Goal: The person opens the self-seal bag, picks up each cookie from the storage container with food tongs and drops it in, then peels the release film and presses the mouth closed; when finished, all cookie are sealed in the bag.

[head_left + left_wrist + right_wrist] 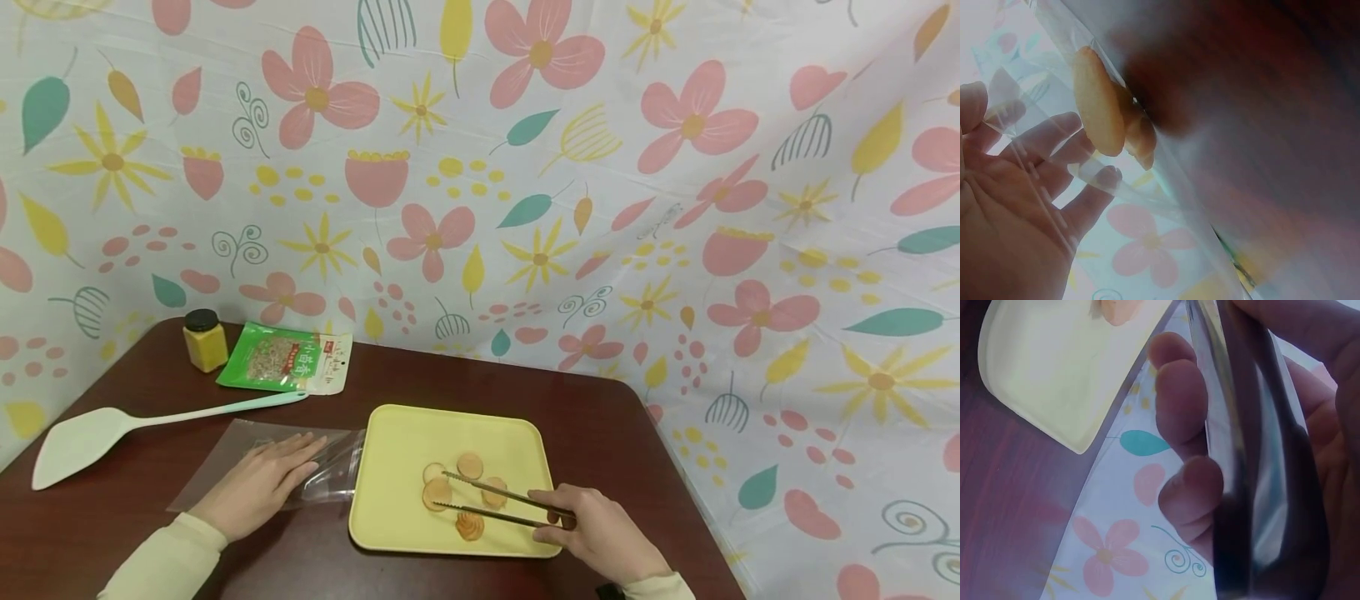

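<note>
In the head view, my right hand [603,533] grips metal tongs [510,518]. The tongs' arms are apart, their tips over the round biscuits [437,494] on a yellow tray [401,433]. A swirled cookie [470,526] lies just below the lower arm. Fingers curl round the tongs' shiny handle [1260,487] in the right wrist view. My left hand [258,483] lies over a clear plastic bag [225,454] left of the tray, its fingers loosely extended. Close to those fingertips in the left wrist view, a tan biscuit [1099,103] overlaps the clear film.
A white spatula [82,442] with a pale blue handle end lies at the left. Behind it stand a yellow jar [205,343] with a black lid and a green-and-white packet [285,358]. Floral cloth [480,167] hangs beyond the dark table [585,417].
</note>
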Demonstrator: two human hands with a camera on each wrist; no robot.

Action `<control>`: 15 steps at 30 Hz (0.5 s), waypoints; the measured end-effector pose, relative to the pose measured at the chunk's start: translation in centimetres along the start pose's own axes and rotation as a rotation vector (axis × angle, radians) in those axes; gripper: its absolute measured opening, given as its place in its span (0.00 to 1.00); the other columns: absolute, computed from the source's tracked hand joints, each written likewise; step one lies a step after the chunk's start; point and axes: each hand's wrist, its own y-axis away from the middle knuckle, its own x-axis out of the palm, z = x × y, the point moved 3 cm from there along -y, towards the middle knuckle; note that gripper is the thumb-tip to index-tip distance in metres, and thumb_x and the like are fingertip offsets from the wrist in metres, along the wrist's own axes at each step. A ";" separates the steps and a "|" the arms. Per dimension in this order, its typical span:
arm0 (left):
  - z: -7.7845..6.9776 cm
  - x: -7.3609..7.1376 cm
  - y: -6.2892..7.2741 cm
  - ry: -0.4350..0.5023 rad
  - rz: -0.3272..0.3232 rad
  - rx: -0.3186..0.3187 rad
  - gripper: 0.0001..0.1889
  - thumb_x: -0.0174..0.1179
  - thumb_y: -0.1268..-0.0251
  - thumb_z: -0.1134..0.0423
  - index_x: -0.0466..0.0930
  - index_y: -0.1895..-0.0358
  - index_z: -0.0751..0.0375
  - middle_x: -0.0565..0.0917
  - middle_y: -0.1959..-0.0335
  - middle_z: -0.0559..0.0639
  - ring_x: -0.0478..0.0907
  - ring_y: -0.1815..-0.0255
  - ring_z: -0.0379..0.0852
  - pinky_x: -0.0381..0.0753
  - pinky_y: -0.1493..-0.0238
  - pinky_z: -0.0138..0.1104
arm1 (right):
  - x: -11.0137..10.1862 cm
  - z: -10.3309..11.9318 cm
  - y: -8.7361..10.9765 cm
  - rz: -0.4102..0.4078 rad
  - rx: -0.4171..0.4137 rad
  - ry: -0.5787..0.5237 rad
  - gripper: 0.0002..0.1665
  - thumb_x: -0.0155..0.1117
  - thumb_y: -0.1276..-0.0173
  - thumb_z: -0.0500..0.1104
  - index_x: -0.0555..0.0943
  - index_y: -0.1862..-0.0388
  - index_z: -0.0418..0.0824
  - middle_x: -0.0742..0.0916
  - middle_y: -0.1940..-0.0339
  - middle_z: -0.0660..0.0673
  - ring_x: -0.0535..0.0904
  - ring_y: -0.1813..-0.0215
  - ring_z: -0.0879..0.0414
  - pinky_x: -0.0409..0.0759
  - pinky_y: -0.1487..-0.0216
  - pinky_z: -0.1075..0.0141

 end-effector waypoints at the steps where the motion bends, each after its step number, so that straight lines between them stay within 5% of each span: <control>1: 0.0 0.0 0.0 -0.001 -0.001 0.000 0.21 0.54 0.26 0.55 0.75 0.35 0.58 0.76 0.38 0.63 0.74 0.40 0.65 0.68 0.42 0.63 | 0.0 0.0 0.0 -0.003 -0.004 0.007 0.31 0.62 0.40 0.67 0.82 0.42 0.54 0.77 0.72 0.66 0.72 0.71 0.70 0.72 0.73 0.72; 15: 0.0 0.1 0.0 -0.017 -0.004 0.026 0.21 0.56 0.27 0.57 0.75 0.35 0.59 0.76 0.38 0.63 0.74 0.40 0.65 0.69 0.43 0.63 | 0.4 -0.1 -0.1 0.002 -0.009 0.028 0.26 0.71 0.41 0.55 0.83 0.43 0.53 0.76 0.72 0.65 0.70 0.75 0.67 0.70 0.76 0.72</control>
